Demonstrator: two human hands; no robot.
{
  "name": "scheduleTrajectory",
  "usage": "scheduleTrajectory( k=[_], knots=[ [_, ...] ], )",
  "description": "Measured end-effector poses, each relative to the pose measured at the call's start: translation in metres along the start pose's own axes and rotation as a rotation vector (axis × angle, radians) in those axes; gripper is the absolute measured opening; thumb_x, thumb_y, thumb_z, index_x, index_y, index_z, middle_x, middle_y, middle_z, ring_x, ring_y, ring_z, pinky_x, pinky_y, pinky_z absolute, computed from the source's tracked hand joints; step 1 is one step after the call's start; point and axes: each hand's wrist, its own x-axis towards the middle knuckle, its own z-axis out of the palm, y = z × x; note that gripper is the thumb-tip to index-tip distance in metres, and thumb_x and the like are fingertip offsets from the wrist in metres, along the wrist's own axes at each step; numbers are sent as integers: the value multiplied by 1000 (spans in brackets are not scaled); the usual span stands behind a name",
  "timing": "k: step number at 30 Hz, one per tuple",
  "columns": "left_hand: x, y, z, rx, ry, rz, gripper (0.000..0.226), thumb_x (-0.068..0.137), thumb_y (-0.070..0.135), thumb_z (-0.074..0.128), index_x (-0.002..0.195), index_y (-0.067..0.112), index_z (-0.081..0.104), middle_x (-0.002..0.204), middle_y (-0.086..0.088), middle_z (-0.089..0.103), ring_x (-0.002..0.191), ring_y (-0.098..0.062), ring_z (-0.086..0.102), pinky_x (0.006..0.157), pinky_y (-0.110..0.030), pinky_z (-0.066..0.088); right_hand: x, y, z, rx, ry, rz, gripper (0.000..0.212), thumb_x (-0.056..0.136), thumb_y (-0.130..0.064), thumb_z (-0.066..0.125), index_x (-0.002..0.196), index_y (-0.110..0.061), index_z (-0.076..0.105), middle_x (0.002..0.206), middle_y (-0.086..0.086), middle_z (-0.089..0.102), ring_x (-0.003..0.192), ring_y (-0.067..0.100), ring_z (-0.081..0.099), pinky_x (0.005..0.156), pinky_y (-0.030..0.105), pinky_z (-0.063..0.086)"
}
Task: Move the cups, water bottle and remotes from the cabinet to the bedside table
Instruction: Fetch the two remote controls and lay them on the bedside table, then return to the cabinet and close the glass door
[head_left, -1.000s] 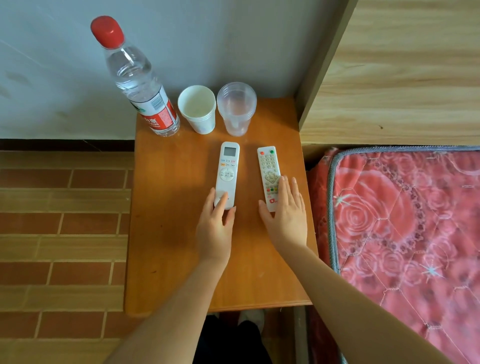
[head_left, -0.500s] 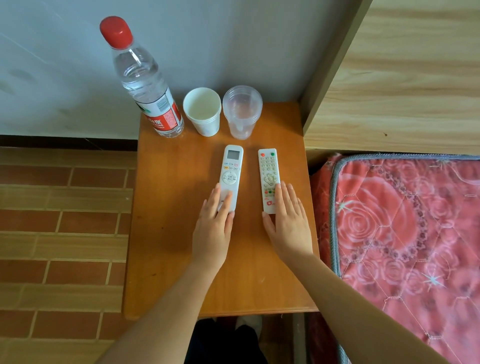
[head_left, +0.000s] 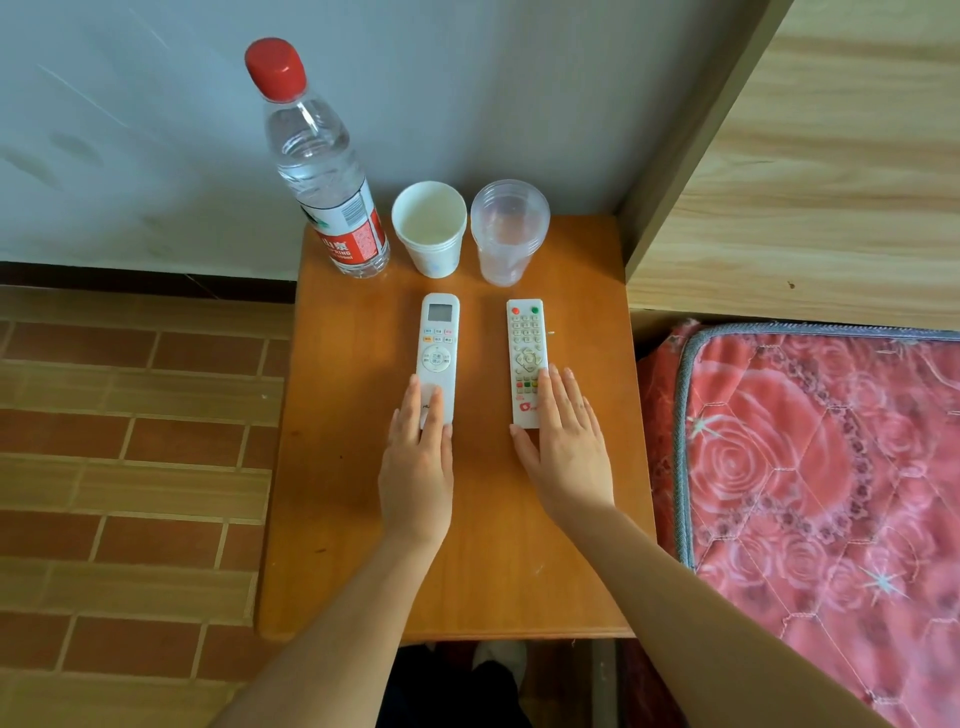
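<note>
On the orange bedside table (head_left: 337, 519) lie two white remotes side by side: one with a small screen (head_left: 437, 343) on the left, one with many buttons (head_left: 525, 348) on the right. My left hand (head_left: 418, 462) rests flat with straight fingers on the near end of the screen remote. My right hand (head_left: 563, 447) lies flat, fingers over the near right edge of the button remote. Behind them stand a water bottle (head_left: 324, 176) with a red cap, a white paper cup (head_left: 430, 228) and clear stacked plastic cups (head_left: 508, 231).
A wooden headboard (head_left: 810, 171) rises at the right, with a bed under a red rose-patterned cover (head_left: 821, 478) close against the table's right edge. A grey wall stands behind the table. Brick-patterned floor (head_left: 130, 467) lies to the left.
Both hands stay on the near ends of the remotes. The remotes have been nudged slightly straighter and parallel; the view shifted a little.
</note>
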Motion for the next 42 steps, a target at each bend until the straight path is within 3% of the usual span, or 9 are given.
scheduleTrajectory(
  k=[7,12,15,17,19,25,32,37,42],
  knots=[
    [1,-5,-3,-14,-11,-4,52,81,18,61,131,7,49,138,-19,47,117,-41,53,71,-45,56,2,-9,6,11,-7,14,66,96,-40,39,148,-16,6,158,0,9,146,16,-2,116,30,2],
    [1,-5,-13,27,-50,-22,56,82,24,62,134,9,46,140,-16,45,122,-39,49,84,-47,51,1,-12,3,-16,-25,33,68,95,-41,41,148,-16,7,158,2,10,146,19,1,117,34,8],
    [2,-5,-30,92,-104,-58,59,88,33,55,140,12,36,148,-12,35,136,-33,32,108,-40,23,-3,-14,-9,-51,-44,38,64,95,-41,39,148,-16,10,158,3,10,146,21,2,117,33,6],
    [4,-6,-48,159,-124,-46,59,92,38,47,143,14,30,152,-9,26,142,-26,19,112,-34,6,-6,-18,-26,-92,-57,10,61,96,-39,37,147,-16,12,158,4,10,146,23,1,117,35,6],
    [9,-7,-72,229,-167,-21,57,95,40,39,145,17,25,155,-6,20,144,-22,9,115,-34,1,-8,-24,-49,-134,-59,-19,59,97,-38,35,147,-16,12,158,4,11,146,23,3,118,36,7],
    [21,8,-171,286,-169,64,53,94,42,40,141,18,33,150,-4,32,140,-21,26,113,-36,23,-23,-59,-136,-201,-11,-135,54,97,-34,39,145,-14,23,155,6,22,145,25,12,116,38,15],
    [13,30,-311,347,-136,212,50,94,37,45,139,15,37,146,-6,38,136,-23,34,111,-36,26,-57,-133,-252,-206,58,-272,47,98,-30,37,142,-19,28,151,0,31,140,19,24,114,34,22],
    [-21,25,-402,365,-49,147,49,95,36,43,139,15,38,143,-4,41,132,-22,38,107,-36,31,-88,-195,-304,-248,72,-360,49,97,-35,38,142,-20,30,151,0,32,139,22,28,113,39,25],
    [-63,-6,-472,367,61,-49,46,94,32,47,136,15,43,135,-5,50,124,-22,46,98,-35,40,-111,-257,-315,-185,103,-433,49,96,-37,40,141,-19,33,149,1,36,137,22,31,111,37,30]
  ],
)
